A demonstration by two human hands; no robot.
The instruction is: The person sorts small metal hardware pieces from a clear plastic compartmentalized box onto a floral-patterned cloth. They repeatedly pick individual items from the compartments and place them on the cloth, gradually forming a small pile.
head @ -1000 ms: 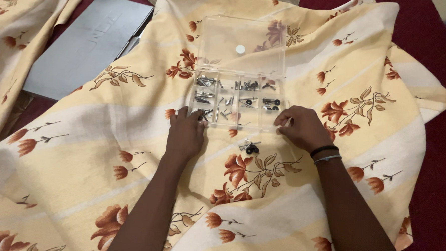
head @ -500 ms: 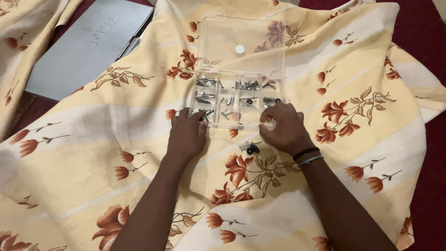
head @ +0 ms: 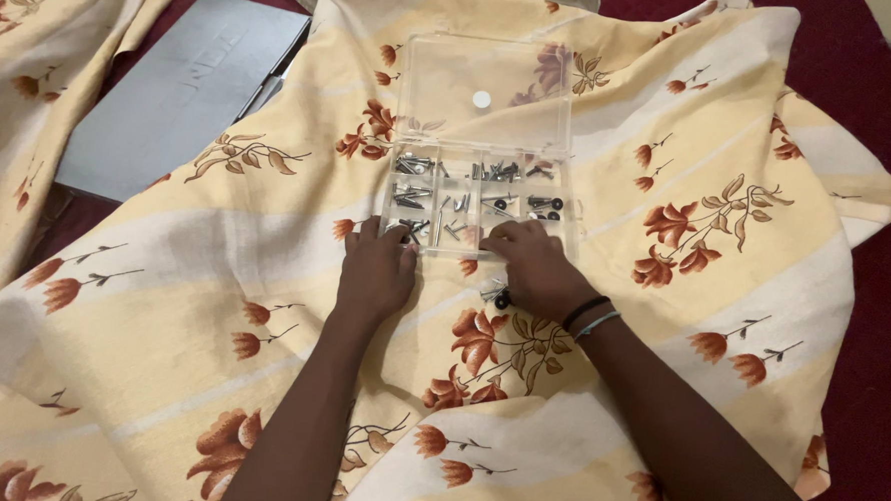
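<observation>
A clear plastic compartment box [head: 473,197] lies on a yellow floral cloth [head: 214,270]. Its lid [head: 485,87] is folded open away from me, and its cells hold several small metal screws and dark fittings. My left hand [head: 374,272] rests palm down on the cloth, with its fingertips touching the box's front left corner. My right hand [head: 535,269] is at the middle of the front edge with curled fingers. Whether it pinches anything is hidden. A few loose screws [head: 495,294] lie on the cloth just under this hand. Bands circle my right wrist.
A flat grey case [head: 182,89] lies at the upper left, partly under the cloth. A dark red surface [head: 872,119] shows along the right side and top. More floral cloth [head: 13,61] is bunched at the far left.
My right hand went up to the box's right front cells, then slid left along the front edge to its middle. The left hand stayed at the box's corner.
</observation>
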